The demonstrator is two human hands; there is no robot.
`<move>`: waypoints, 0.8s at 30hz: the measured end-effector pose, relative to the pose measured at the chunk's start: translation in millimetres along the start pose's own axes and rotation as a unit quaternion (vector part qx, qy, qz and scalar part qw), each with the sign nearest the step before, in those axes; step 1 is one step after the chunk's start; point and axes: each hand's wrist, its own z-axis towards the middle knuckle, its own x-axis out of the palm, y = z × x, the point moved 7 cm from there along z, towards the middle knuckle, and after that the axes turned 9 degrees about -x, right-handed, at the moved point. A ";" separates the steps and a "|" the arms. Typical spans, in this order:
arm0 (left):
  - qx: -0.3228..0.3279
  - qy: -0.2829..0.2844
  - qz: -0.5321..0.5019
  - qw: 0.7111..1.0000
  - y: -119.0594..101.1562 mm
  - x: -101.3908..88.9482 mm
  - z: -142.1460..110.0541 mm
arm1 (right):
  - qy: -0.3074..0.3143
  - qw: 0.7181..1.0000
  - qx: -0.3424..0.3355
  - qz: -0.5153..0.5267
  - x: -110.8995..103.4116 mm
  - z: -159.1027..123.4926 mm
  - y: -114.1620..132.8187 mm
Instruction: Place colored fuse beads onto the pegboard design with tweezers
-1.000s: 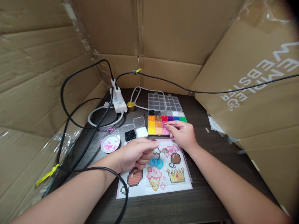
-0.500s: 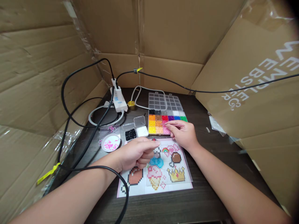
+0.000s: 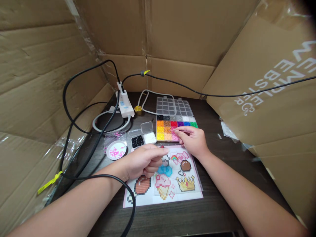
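My left hand (image 3: 144,161) rests curled on a pattern sheet (image 3: 170,194) printed with pixel pictures of an ice cream, a crown and a rainbow. Its forefinger points right along the sheet's top edge. My right hand (image 3: 194,141) pinches thin tweezers (image 3: 178,130), whose tip reaches into the pink and red compartments of an open bead box (image 3: 176,129) filled with coloured beads. A clear pegboard covers the right part of the sheet, with blue beads (image 3: 165,170) set on it.
Cardboard walls enclose the dark table on three sides. A white dish (image 3: 116,150) of pink beads, small boxes of black (image 3: 137,141) and white (image 3: 149,138) beads, a white power strip (image 3: 125,106) and black cables (image 3: 98,141) lie to the left. A cable crosses my left forearm.
Both hands stay almost where they were; the view has tilted up slightly, so everything sits a little lower in frame.
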 end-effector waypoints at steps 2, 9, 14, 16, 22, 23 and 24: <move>-0.002 -0.002 -0.003 1.000 0.0 0.3 -0.1 | 0.000 1.000 0.000 0.001 -0.3 0.0 -0.1; -0.004 -0.018 -0.001 1.000 -0.5 1.0 -1.4 | -0.003 1.000 0.003 0.009 -1.7 1.2 -1.5; -0.008 -0.015 0.000 1.000 0.2 1.2 -1.4 | -0.012 1.000 -0.006 0.020 -4.9 0.7 5.2; -0.006 -0.010 -0.001 1.000 -0.1 1.2 -1.5 | -0.016 1.000 -0.016 0.018 -8.6 -0.1 8.9; 0.002 0.001 -0.008 1.000 -0.5 0.9 -0.9 | -0.032 0.998 -0.048 0.005 -26.6 -4.0 18.8; 0.001 0.001 -0.008 1.000 -0.2 0.6 -0.8 | -0.037 0.998 -0.056 0.007 -30.1 -4.6 20.6; -0.001 0.001 -0.007 1.000 0.2 0.3 -0.7 | -0.043 0.997 -0.064 0.011 -33.8 -5.2 22.5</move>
